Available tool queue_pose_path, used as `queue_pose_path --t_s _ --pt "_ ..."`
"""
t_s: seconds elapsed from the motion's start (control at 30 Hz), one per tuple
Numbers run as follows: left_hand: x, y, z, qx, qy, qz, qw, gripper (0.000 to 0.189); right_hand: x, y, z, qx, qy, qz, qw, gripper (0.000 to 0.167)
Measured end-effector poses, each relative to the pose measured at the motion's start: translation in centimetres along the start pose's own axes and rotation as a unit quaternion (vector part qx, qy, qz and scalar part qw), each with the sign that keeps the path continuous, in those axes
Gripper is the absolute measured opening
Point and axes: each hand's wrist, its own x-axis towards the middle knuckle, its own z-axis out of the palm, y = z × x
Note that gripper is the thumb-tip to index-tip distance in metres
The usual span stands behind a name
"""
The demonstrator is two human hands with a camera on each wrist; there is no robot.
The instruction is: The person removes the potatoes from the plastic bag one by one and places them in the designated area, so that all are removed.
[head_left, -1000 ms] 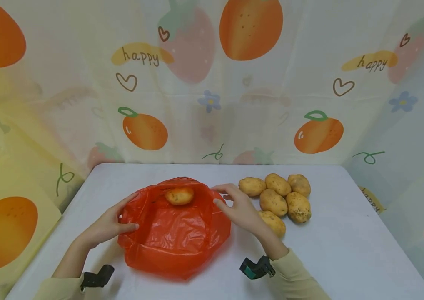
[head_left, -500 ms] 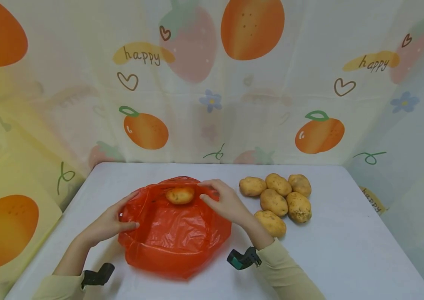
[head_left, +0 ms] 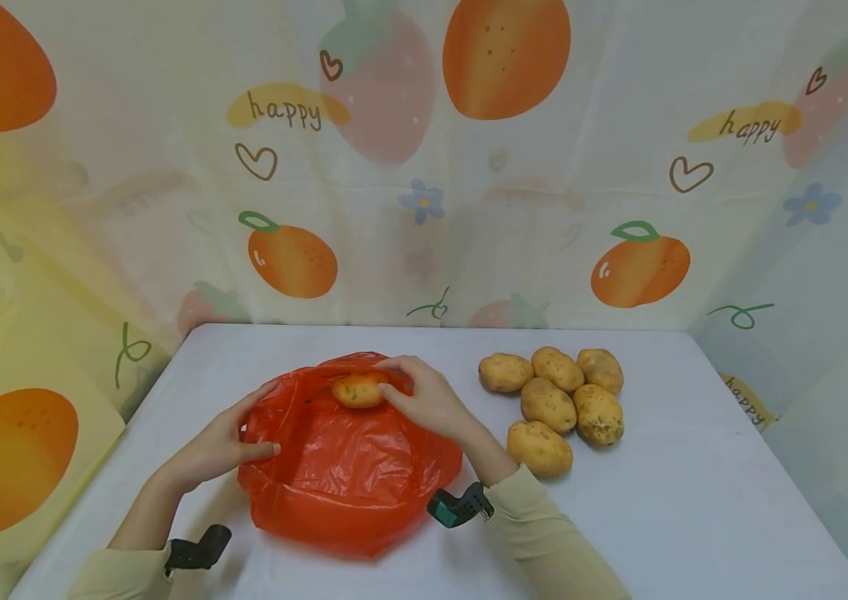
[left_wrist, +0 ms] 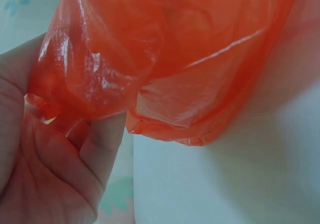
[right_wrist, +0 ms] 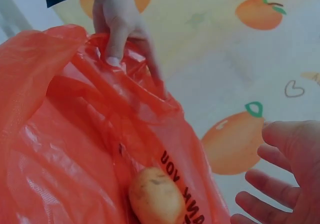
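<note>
A red plastic bag (head_left: pixel 352 467) lies with its mouth spread wide, and a potato (head_left: pixel 358 391) sits inside near its far rim. My left hand (head_left: pixel 217 446) pinches the bag's left edge between thumb and fingers; the left wrist view shows the thin red film (left_wrist: pixel 100 59) over those fingers. My right hand (head_left: pixel 424 402) reaches over the far right rim, its thumb tip close to the potato in the head view. In the right wrist view the right hand's fingers (right_wrist: pixel 270 186) are spread, apart from the potato (right_wrist: pixel 156 196). Dark lettering shows on the bag beside that potato.
Several loose potatoes (head_left: pixel 547 406) lie grouped on the white table (head_left: pixel 694 500), right of the bag. One potato (head_left: pixel 540 448) is nearest my right forearm. A fruit-printed cloth (head_left: pixel 499 208) hangs behind the table and along both sides.
My right hand has moved left along the bag's far right rim, toward the potato inside. The left hand and the bag have stayed nearly still.
</note>
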Motion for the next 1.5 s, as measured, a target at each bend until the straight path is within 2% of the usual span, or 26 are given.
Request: queue_pose_path --t_s 0.2,0.43,0.7,1.07,1.3,1.5 --pt "-0.1 0.1 0.1 -0.01 -0.001 -0.005 0.9999 0.087 0.8 0.6 1.1 -0.007 -0.024 0.028 0.9993 0.035" --pt "-0.2 0.2 0.2 -0.004 -0.001 -0.006 1.0 0.087 1.4 1.1 2.1 -0.013 -0.054 0.026 0.9981 0.038" --pt "-0.2 0.2 0.3 -0.009 0.0 -0.003 1.0 0.086 1.6 1.7 3.0 -0.042 -0.066 0.051 0.9957 0.046" --pt "-0.4 0.3 0.3 -0.018 -0.003 -0.002 0.9998 0.087 1.6 2.5 3.8 -0.04 -0.063 0.047 0.9961 0.056" --pt "-0.4 0.5 0.5 -0.024 -0.002 -0.009 0.9997 0.086 1.9 2.8 4.1 -0.031 -0.061 0.077 0.9946 0.061" --pt "-0.4 0.5 0.6 -0.019 -0.001 -0.001 0.9998 0.086 2.4 3.0 4.4 -0.026 -0.068 0.105 0.9919 0.06"
